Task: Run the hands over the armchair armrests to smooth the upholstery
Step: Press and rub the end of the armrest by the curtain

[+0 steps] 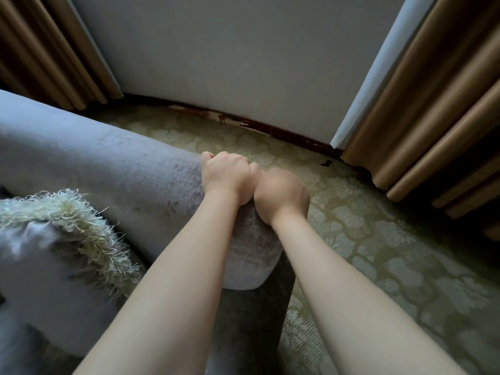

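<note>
The grey velvet armrest point(108, 169) of the armchair runs from the left edge toward the centre and ends in a rounded front point(251, 263). Both of my hands sit side by side on its top, near the outer edge. My left hand point(226, 175) shows its knuckles, with the fingers curled over the upholstery. My right hand point(281, 196) touches it on the right and is slightly blurred. Its fingers fold down over the armrest's outer side, out of sight. Both bare forearms reach in from the bottom.
A grey cushion with a shaggy pale fringe point(81, 226) lies on the seat at the left. Patterned green carpet point(378, 253) covers the floor to the right. Tan curtains point(433, 117) hang on both sides of a pale wall panel point(230, 63) above a dark baseboard.
</note>
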Available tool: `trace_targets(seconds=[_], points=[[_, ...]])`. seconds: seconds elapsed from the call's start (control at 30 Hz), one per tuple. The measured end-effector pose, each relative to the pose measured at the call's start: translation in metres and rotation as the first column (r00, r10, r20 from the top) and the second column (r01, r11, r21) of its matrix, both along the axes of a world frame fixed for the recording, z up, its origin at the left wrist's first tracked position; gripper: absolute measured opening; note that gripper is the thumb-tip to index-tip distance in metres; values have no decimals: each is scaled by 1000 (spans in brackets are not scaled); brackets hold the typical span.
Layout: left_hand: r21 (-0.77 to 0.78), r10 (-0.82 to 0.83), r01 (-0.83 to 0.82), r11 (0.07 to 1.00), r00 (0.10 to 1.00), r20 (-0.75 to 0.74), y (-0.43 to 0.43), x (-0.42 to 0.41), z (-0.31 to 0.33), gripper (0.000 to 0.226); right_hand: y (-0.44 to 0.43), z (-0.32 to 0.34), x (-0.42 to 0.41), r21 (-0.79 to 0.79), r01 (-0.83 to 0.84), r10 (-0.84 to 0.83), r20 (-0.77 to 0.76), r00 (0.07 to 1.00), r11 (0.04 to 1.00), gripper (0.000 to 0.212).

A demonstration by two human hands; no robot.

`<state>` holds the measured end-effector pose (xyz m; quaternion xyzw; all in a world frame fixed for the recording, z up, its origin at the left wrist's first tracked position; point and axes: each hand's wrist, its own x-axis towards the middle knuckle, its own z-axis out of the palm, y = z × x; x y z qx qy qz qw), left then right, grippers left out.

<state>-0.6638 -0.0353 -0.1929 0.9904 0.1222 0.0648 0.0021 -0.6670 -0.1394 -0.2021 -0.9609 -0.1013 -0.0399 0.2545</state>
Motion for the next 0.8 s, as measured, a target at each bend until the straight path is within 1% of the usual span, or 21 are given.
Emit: trace_targets(seconds=[0.13,0.2,0.37,0.5,0.63,0.8], points=[[28,-35,35,999,999,18,4,-14,3,34,1,5,-13,-3,-19,19,-23,1000,1000,41],[38,-61,60,997,998,26,2,-25,4,35,-4,7,-27,-4,5,-5,-13,1000,1000,41],[-32,-134,134,990,991,16,-23,-65,0,34,-28,5,-74,-35,88,-89,-9,996,995,40],[-21,-182,182,983,983,0,-22,-72,3,35,-29,11,-83,-34,109,-110,-44,993,993,40],[-19,-186,186,982,983,-2,-25,-67,-1,41,-27,4,-77,-44,168,-167,11,986,985,39],[-94,-95,98,991,995,39,-29,-56,-3,37,-28,-2,-69,-33,156,-153,77,985,987,37]])
